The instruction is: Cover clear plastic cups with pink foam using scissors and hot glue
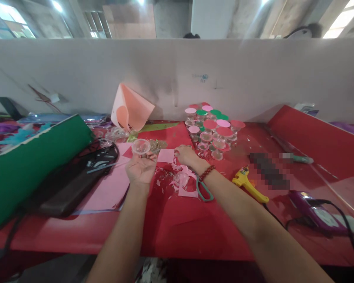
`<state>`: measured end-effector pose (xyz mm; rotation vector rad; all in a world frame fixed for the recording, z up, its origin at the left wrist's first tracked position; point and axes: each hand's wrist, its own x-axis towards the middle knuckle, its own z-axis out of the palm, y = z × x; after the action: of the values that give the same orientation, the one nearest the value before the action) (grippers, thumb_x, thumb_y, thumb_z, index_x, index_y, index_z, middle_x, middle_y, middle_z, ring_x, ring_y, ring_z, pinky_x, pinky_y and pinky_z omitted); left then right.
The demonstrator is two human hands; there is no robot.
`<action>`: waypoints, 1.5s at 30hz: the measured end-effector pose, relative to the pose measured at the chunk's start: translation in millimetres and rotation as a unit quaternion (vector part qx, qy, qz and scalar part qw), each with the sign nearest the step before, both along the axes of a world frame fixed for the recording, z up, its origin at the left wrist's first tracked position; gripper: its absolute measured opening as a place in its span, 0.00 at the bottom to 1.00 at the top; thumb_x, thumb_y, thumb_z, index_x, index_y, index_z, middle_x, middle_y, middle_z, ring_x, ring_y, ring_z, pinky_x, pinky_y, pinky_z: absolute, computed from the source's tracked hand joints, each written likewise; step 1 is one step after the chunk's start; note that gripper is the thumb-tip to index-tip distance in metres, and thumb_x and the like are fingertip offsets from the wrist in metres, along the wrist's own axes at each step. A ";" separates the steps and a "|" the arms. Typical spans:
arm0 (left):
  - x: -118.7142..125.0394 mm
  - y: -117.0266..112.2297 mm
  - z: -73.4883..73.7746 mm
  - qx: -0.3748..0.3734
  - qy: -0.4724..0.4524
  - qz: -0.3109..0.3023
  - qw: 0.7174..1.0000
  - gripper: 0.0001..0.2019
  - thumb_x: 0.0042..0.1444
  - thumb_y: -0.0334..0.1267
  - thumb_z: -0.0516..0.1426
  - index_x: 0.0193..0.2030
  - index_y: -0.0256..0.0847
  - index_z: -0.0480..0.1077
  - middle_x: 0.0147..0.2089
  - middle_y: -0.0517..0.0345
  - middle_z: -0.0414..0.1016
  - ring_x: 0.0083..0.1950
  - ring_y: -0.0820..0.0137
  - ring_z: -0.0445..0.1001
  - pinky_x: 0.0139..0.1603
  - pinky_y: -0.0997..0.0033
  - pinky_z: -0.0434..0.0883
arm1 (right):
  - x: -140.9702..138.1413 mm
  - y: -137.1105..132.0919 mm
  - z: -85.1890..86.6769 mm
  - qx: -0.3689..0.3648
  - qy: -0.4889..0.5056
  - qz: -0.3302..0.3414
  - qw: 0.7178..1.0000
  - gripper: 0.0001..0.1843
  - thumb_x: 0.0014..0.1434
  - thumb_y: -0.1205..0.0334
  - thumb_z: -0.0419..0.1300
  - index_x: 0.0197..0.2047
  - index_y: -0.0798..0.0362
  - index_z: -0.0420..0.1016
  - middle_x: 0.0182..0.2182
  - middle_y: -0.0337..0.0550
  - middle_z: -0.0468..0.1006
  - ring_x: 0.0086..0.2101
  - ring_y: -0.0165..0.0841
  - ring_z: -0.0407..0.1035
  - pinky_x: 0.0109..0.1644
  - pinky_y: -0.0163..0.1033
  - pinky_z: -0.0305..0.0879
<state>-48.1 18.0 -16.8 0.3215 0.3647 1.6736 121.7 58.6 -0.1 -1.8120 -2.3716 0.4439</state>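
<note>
A small clear plastic cup [141, 147] rests in the fingers of my left hand [140, 171], which is turned palm up. My right hand [186, 156], with a red bead bracelet at the wrist, pinches the right edge of a small pink paper square [166, 155]. The fingertips are partly hidden. Cut pink paper scraps [184, 180] lie just below that hand. Scissors with green handles [205, 191] lie partly beneath my right wrist. Gold-coloured bits [158, 144] are heaped behind the paper square.
Clear cups topped with coloured paper discs [216, 125] crowd the back. To the right lie a yellow glue gun [249, 184] and a purple device [318, 212] with black cords. A black case [79, 181] covers part of some pink sheets [109, 192]. Green [32, 169] and red [315, 137] boards flank the table.
</note>
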 end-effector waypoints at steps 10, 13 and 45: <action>-5.2 2.1 -3.9 -0.009 -0.011 0.008 1.000 0.05 0.59 0.33 0.52 0.33 0.39 0.66 0.29 0.58 0.67 0.29 0.74 0.65 0.31 0.73 0.64 | -23.2 33.3 -16.6 -0.012 0.031 -0.078 0.996 0.16 0.52 0.56 0.66 0.41 0.58 0.78 0.39 0.54 0.81 0.40 0.40 0.75 0.41 0.36 0.66; -4.5 2.6 -0.9 -0.023 -0.012 0.023 0.999 0.06 0.60 0.34 0.52 0.33 0.39 0.66 0.29 0.58 0.68 0.27 0.74 0.65 0.30 0.74 0.63 | -12.2 28.9 -12.1 0.045 0.079 -0.080 0.993 0.16 0.60 0.58 0.57 0.46 0.57 0.77 0.41 0.48 0.81 0.40 0.34 0.74 0.40 0.32 0.64; -61.7 -176.5 -20.2 -0.095 0.124 0.097 0.983 0.12 0.46 0.41 0.60 0.40 0.45 0.75 0.43 0.56 0.79 0.43 0.62 0.75 0.48 0.53 0.74 | -50.5 -158.2 -49.0 0.045 0.285 0.117 0.950 0.24 0.61 0.76 0.45 0.55 0.56 0.73 0.49 0.49 0.78 0.48 0.33 0.73 0.53 0.39 0.68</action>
<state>-109.7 -158.5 -37.0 0.3613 0.7570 1.7759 71.3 -99.6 -49.1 -1.1533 -2.1432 0.7520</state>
